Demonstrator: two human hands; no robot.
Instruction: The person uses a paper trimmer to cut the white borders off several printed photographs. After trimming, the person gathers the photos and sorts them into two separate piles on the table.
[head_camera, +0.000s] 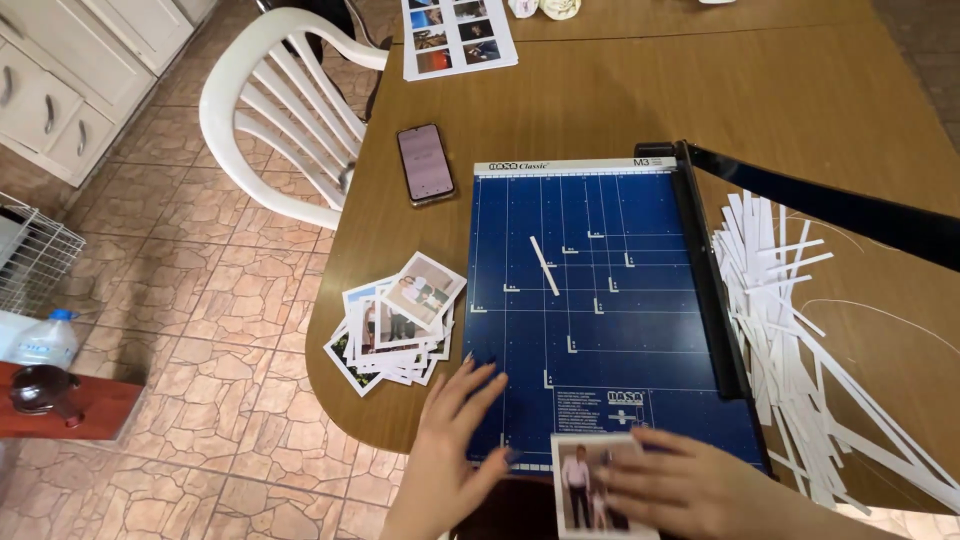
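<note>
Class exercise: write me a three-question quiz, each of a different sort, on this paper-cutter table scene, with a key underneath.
1. True or false: the cutter's black blade arm is raised.
2. Multiple choice: the right hand rests on A) a phone, B) a photo print, C) a cup.
3. Fill in: the heap of white paper strips lies to the ____ of the blue cutting board.

Key: 1 true; 2 B; 3 right.

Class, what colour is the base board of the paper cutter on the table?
Dark blue with white grid lines, on the paper cutter; the head view shows it.
</note>
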